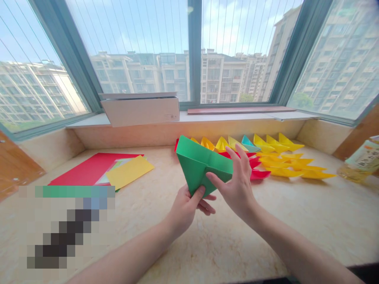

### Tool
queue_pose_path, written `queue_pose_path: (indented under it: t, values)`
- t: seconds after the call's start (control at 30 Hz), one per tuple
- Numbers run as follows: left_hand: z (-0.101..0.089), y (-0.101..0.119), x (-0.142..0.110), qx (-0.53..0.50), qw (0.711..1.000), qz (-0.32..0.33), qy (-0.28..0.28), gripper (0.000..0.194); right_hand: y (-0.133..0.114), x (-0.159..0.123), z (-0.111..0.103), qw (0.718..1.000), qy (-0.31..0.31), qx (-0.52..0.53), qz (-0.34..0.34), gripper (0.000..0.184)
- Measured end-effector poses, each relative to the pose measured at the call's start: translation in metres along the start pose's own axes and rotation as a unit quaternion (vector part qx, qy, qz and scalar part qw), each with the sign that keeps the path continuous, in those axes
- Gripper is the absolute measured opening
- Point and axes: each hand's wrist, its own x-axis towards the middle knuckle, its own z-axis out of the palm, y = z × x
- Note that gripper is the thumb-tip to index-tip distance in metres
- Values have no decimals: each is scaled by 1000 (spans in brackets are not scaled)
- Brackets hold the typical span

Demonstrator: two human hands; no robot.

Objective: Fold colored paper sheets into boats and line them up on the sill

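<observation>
Big windows (pixel 142 43) stand behind the pale bench (pixel 222 246). Red paper (pixel 83 169) lies near its back left corner, with a yellow sheet (pixel 130 172) partly over it. Next, a white box (pixel 142 111) sits high at the back. Then the left hand (pixel 187 206) pinches the bottom tip of a folded green paper (pixel 195 169), held up over the bench's middle. The right hand (pixel 241 185) is spread wide beside it; whether it presses cannot be told. Likely the paper is being opened up, which calls for soft pulling. Red boats (pixel 259 174) and yellow boats (pixel 314 173) crowd the back right, leaving less room. A bottle (pixel 363 159) is by the right edge.
</observation>
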Motion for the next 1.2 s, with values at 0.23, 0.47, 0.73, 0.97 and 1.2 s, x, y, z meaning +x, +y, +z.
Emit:
queue_pose_path:
  t: [0.23, 0.47, 0.73, 0.97, 1.2]
  values:
    - [3, -2, -2, -30, 999, 21, 14, 49, -14, -1, 4, 905, -98, 363, 201, 68]
    - [7, -9, -3, -52, 995, -55, -59, 59, -19, -3, 4, 857, -73, 430, 274, 29]
    - [7, -7, -5, -68, 995, -50, -61, 53, -21, -7, 6, 844, -66, 457, 272, 32]
    - [7, -12, -6, -19, 994, -55, -87, 62, -30, -12, 2, 812, -207, 444, 318, 37]
    - [3, 1, -7, 71, 997, -19, -21, 62, -21, -9, 0, 868, -201, 368, 264, 36]
